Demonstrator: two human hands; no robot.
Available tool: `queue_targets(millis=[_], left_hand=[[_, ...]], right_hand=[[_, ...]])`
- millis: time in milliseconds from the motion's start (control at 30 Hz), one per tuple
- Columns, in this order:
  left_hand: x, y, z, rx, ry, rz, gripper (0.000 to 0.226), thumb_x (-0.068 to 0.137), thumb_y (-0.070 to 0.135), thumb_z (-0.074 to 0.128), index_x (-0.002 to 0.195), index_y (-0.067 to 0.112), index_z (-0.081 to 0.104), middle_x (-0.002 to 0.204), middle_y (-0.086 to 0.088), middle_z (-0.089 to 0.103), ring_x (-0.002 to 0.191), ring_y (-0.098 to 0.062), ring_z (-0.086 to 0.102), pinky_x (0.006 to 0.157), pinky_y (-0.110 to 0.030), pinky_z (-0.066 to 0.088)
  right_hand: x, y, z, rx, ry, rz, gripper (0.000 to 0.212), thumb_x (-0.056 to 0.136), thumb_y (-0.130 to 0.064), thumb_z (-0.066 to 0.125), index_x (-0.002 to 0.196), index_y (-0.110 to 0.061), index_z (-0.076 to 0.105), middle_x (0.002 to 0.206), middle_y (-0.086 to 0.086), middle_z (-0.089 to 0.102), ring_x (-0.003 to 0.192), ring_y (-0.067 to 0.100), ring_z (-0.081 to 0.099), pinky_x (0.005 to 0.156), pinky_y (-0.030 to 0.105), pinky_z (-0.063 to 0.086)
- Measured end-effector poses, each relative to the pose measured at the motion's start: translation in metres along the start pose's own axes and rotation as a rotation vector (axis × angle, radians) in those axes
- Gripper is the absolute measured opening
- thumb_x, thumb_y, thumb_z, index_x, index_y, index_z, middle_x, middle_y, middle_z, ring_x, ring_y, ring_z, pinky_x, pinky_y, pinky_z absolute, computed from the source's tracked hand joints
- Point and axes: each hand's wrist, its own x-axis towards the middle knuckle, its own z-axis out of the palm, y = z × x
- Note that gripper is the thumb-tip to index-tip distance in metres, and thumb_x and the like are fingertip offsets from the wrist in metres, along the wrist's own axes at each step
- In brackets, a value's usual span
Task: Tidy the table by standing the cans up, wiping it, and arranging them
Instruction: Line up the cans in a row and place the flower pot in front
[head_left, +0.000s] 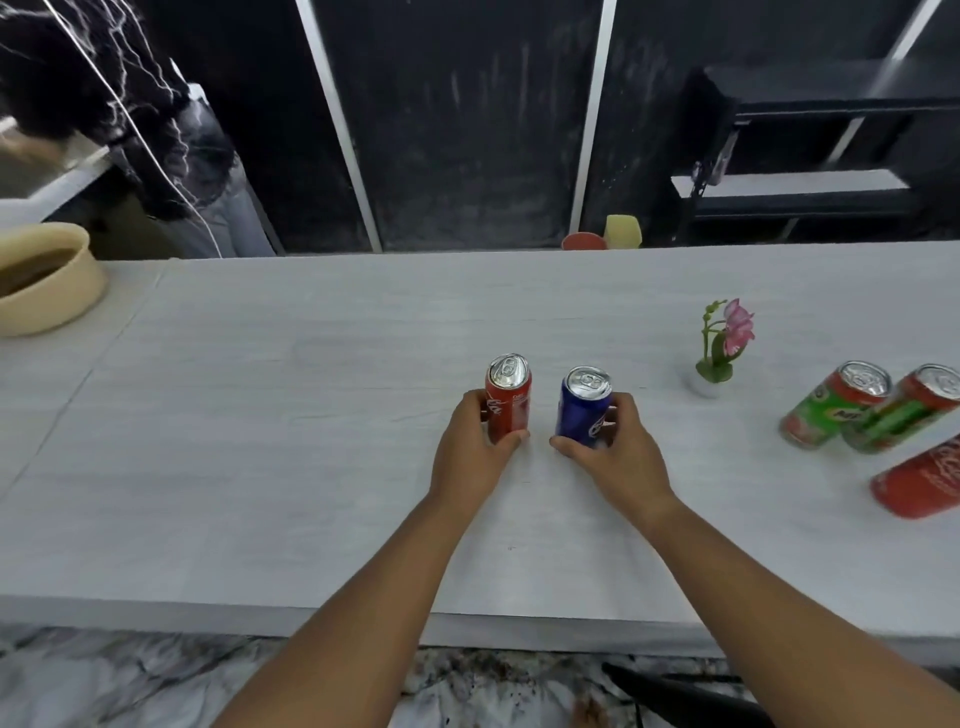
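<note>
Red can (509, 400) and blue can (583, 413) upright on white table (311, 441), side by side, not touching, both left of potted flower (719, 348). Left hand (475, 452) fingers curled round red can, right hand (621, 457) fingers wrapped round blue can. Green cans (826, 410) and second red can (919, 480) right of flower. Beige basket (47, 291) far left of flower

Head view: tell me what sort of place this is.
Probably a room in a home, perhaps a dining area: a long white table with a small potted flower and a basket on it, black shelving against a dark panelled wall.
</note>
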Motion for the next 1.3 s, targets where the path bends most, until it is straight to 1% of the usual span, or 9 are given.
queue_targets(millis=[133,233,300,433,567,700,833,1000,1300], left_hand=[[0.007,-0.009,-0.012,-0.039,0.012,-0.002,0.087,0.08,0.037,0.096,0.151,0.033,0.046,0.13,0.021,0.06,0.115,0.0,0.063,0.092,-0.017,0.048],[0.009,-0.019,-0.021,0.057,-0.037,0.007,0.09,0.082,0.035,0.094,0.157,0.031,0.045,0.139,0.01,0.068,0.122,-0.011,0.066,0.105,-0.034,0.055],[0.009,-0.022,-0.023,0.141,-0.027,0.021,0.079,0.087,0.036,0.089,0.155,0.031,0.049,0.139,0.003,0.07,0.124,-0.019,0.067,0.106,-0.044,0.056],[0.007,-0.024,-0.022,0.157,0.024,0.028,0.07,0.087,0.038,0.09,0.148,0.026,0.058,0.139,0.002,0.068,0.122,-0.02,0.064,0.106,-0.048,0.054],[0.01,-0.03,-0.026,0.225,0.075,0.038,0.067,0.083,0.043,0.091,0.14,0.02,0.063,0.131,0.0,0.067,0.12,-0.024,0.062,0.103,-0.05,0.053],[0.011,-0.035,-0.032,0.225,0.118,0.041,0.072,0.076,0.054,0.094,0.132,0.022,0.063,0.121,0.004,0.067,0.113,-0.02,0.062,0.1,-0.048,0.054],[0.012,-0.04,-0.036,0.224,0.059,0.049,0.081,0.073,0.058,0.094,0.14,0.025,0.062,0.13,0.006,0.068,0.12,-0.018,0.059,0.102,-0.042,0.052],[0.014,-0.049,-0.04,0.176,0.038,0.073,0.066,0.083,0.046,0.091,0.139,0.02,0.068,0.125,0.002,0.071,0.117,-0.021,0.062,0.099,-0.042,0.054],[0.012,-0.054,-0.031,0.21,0.128,0.103,0.066,0.078,0.058,0.09,0.13,0.025,0.069,0.118,0.008,0.072,0.107,-0.015,0.06,0.094,-0.039,0.052]], right_hand=[[0.009,0.008,0.006,-0.041,-0.144,-0.03,0.079,0.06,-0.046,0.093,0.127,-0.037,0.053,0.115,-0.018,0.069,0.109,0.003,0.067,0.089,0.027,0.055],[0.01,0.018,-0.001,-0.035,-0.193,-0.045,0.067,0.072,-0.018,0.085,0.132,-0.034,0.059,0.123,-0.015,0.071,0.12,0.009,0.067,0.103,0.038,0.056],[0.009,0.018,-0.001,-0.052,-0.179,-0.058,0.066,0.078,-0.014,0.085,0.136,-0.033,0.061,0.123,-0.013,0.072,0.12,0.01,0.066,0.105,0.039,0.054],[0.009,0.011,0.011,-0.132,-0.149,-0.07,0.062,0.079,-0.029,0.091,0.136,-0.034,0.066,0.119,-0.011,0.069,0.116,0.016,0.058,0.107,0.044,0.047],[0.01,0.007,0.022,-0.193,-0.084,-0.071,0.06,0.078,-0.045,0.092,0.133,-0.04,0.066,0.114,-0.02,0.066,0.116,0.013,0.054,0.105,0.04,0.039],[0.015,0.003,0.028,-0.272,-0.079,-0.11,0.058,0.088,-0.046,0.084,0.142,-0.038,0.064,0.116,-0.017,0.066,0.118,0.018,0.057,0.1,0.038,0.034],[0.019,0.005,0.035,-0.285,-0.073,-0.101,0.072,0.087,-0.049,0.083,0.152,-0.042,0.053,0.102,-0.035,0.05,0.116,0.014,0.056,0.105,0.038,0.034],[0.022,0.013,0.045,-0.237,0.02,-0.079,0.06,0.08,-0.059,0.086,0.133,-0.045,0.062,0.117,-0.019,0.066,0.119,0.013,0.058,0.102,0.035,0.03],[0.021,0.022,0.055,-0.318,0.112,-0.193,0.058,0.086,-0.062,0.078,0.138,-0.041,0.065,0.11,-0.022,0.066,0.11,0.017,0.057,0.098,0.04,0.035]])
